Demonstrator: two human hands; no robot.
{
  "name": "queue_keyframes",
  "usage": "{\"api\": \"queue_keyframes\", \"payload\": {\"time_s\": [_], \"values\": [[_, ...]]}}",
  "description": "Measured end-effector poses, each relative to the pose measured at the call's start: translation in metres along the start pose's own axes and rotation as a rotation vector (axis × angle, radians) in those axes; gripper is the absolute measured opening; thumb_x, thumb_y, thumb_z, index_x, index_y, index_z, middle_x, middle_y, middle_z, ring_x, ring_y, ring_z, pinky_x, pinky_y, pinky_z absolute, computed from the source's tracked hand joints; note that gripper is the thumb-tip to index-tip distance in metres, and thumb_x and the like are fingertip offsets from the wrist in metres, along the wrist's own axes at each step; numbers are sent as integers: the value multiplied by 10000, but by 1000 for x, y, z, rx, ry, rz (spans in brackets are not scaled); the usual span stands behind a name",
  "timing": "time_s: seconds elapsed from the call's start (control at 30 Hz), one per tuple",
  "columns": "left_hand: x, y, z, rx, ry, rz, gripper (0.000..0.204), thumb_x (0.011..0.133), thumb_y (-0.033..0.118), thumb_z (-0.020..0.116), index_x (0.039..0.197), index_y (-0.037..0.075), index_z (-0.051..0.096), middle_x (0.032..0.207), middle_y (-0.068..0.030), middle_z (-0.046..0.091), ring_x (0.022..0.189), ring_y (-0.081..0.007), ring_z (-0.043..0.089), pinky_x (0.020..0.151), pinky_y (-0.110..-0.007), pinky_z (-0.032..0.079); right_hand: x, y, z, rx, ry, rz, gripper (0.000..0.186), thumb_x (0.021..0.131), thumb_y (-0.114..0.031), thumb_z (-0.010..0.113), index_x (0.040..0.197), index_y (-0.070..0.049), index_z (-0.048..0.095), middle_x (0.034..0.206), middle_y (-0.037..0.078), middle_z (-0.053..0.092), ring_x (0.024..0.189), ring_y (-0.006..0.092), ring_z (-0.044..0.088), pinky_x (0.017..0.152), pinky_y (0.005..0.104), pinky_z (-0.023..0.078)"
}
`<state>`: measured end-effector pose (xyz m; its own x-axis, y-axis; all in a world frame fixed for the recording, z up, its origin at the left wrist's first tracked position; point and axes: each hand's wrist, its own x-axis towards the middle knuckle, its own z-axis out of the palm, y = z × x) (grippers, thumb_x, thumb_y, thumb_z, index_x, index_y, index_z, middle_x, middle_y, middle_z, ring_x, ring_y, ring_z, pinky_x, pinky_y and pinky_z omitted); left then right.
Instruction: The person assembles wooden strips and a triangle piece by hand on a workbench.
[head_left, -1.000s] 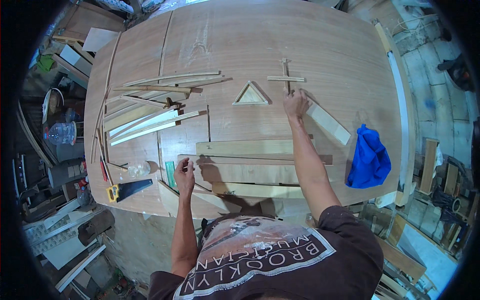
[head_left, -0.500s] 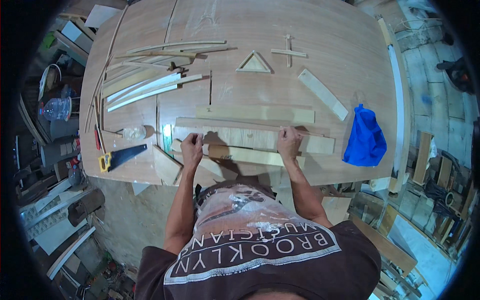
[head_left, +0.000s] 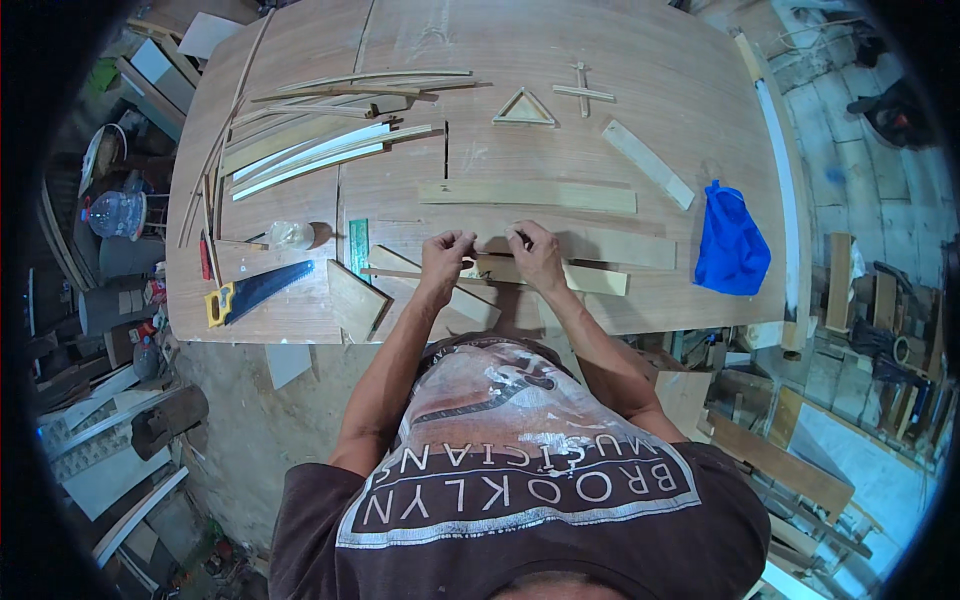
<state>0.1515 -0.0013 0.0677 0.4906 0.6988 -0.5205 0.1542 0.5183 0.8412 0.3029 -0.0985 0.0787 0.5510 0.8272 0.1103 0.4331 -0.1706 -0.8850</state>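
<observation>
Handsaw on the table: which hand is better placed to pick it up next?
Left, probably: the left hand is nearer the handsaw, which lies to its left; the right hand would reach across.

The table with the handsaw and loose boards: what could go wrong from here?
The uncovered handsaw lies to the left of the left hand; a careless leftward reach might cause a cut. The short wide board sits at the near edge of the table and could be knocked off. The pale board by the right hand shows no clamp, so a bump might shift it.
</observation>
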Motion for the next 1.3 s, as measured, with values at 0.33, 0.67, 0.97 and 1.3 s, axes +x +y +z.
{"api": "queue_keyframes", "payload": {"time_s": [0.33,0.67,0.97,1.3], "values": [[-36,19,-23,-120,-194,-88,147,880,256,675,902,111,664,816,28,627,745,-83,584,622,-255,456,-40,-38,42,321,-54,299,193,911,-174,592,857,2,651,694,14,617,619,65,533,571,238,439],[-51,29,-67,-224,-469,-91,191,912,252,636,1018,104,693,811,28,652,735,-67,587,616,-251,459,-63,-78,66,958,-107,671,296,890,-339,661,750,-87,594,600,-47,485,518,42,400,459,194,315],[-61,35,-96,-187,-472,-76,150,922,231,618,952,94,673,753,24,635,691,-61,568,585,-244,442,-75,-96,97,1078,-178,796,309,849,-450,681,825,-153,603,735,-74,510,548,37,394,487,188,320],[-62,33,-111,-19,-421,137,216,972,268,533,873,88,597,668,30,560,574,-52,498,485,-196,385,-74,-102,120,997,-264,780,379,828,-532,665,785,-163,588,709,-71,489,596,56,414,527,218,300]]}}
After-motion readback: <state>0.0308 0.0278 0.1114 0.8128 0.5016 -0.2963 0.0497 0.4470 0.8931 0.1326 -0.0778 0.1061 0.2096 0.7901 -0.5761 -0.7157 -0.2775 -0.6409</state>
